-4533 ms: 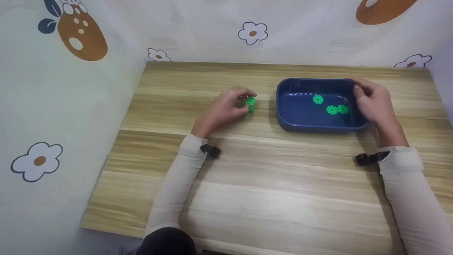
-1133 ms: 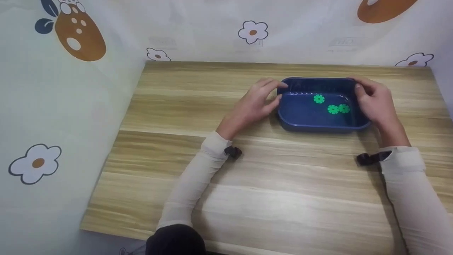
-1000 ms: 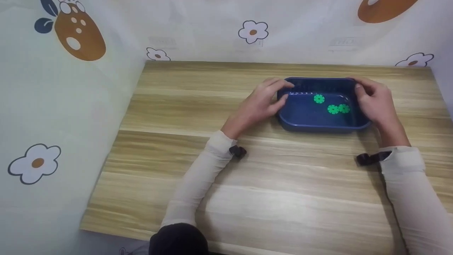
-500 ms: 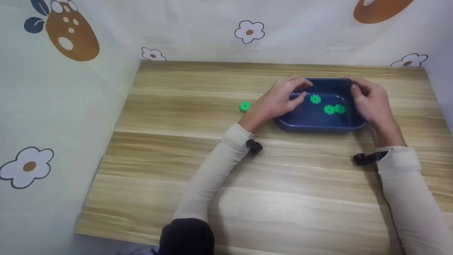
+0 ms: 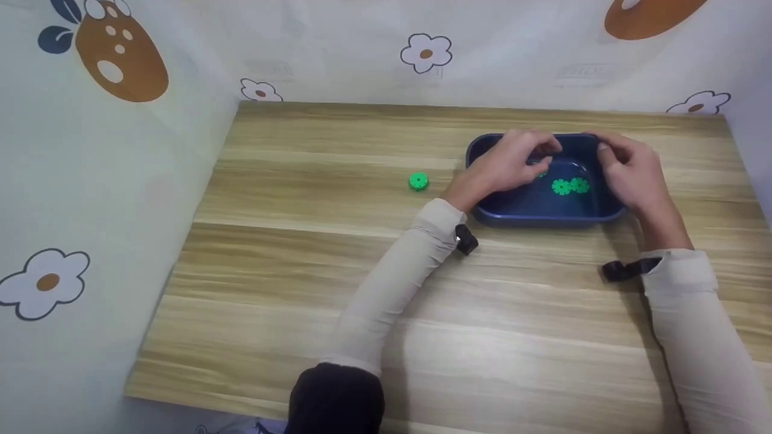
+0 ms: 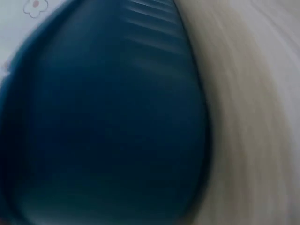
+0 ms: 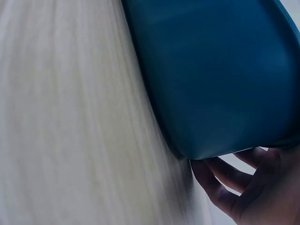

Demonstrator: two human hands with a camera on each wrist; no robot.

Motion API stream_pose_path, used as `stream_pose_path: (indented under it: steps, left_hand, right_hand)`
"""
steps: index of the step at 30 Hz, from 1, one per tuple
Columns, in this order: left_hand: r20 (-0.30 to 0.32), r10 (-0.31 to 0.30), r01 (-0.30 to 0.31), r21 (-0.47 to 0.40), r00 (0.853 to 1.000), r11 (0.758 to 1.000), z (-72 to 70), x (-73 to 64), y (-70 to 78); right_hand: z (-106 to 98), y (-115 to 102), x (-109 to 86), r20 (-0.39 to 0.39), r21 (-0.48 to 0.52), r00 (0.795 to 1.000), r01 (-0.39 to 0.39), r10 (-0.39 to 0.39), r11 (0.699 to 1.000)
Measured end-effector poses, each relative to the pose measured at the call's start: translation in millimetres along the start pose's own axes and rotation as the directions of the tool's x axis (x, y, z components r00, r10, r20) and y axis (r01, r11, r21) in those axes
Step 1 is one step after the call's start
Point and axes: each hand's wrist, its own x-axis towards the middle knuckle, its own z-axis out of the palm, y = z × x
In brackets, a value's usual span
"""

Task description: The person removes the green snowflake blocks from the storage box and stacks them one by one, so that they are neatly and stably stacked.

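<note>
My left hand [image 5: 509, 161] hangs over the dark blue plastic box [image 5: 546, 217], fingers loosely curved and apart, nothing seen between them. Its fingertips partly cover one green notched plastic disc [image 5: 543, 173] inside. To the right of it, two overlapping green discs [image 5: 570, 186] lie on the box floor. My right hand [image 5: 634, 172] grips the box's right end, thumb over the rim; its fingers [image 7: 225, 180] press the outer wall in the right wrist view. On the table left of the box lies a small stack of green discs [image 5: 418, 181]. The left wrist view shows the blurred box wall [image 6: 117, 112].
The wooden table [image 5: 289, 259] runs up to a patterned back wall [image 5: 338, 54] just behind the box. A black wrist camera [image 5: 465, 239] sits at the left cuff, close to the box's front left corner.
My left hand, earlier at the green discs on the table, has moved right over the box, leaving those discs in view on the table. My right hand keeps its hold on the box.
</note>
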Motion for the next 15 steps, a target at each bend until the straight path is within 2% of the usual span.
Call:
stream_pose_path:
  steps: [7, 13, 15]
  left_hand:
    - [0.091, -0.002, -0.007, 0.093, 0.996, 0.996, 8.5, 4.5, -5.9]
    - [0.125, 0.002, -0.024, 0.176, 0.992, 0.984, 11.3, 2.6, -9.0]
    - [0.146, -0.014, -0.014, 0.193, 0.989, 0.981, 12.6, 2.3, -9.2]
  right_hand:
    - [0.2, -0.6, -1.6, -0.021, 0.009, 1.000, 0.006, -0.005, 1.000]
    - [1.2, 1.4, -2.2, -0.036, 0.020, 0.999, 0.035, -0.034, 0.999]
    - [1.6, 2.0, -2.4, -0.035, 0.021, 0.999, 0.032, -0.031, 0.999]
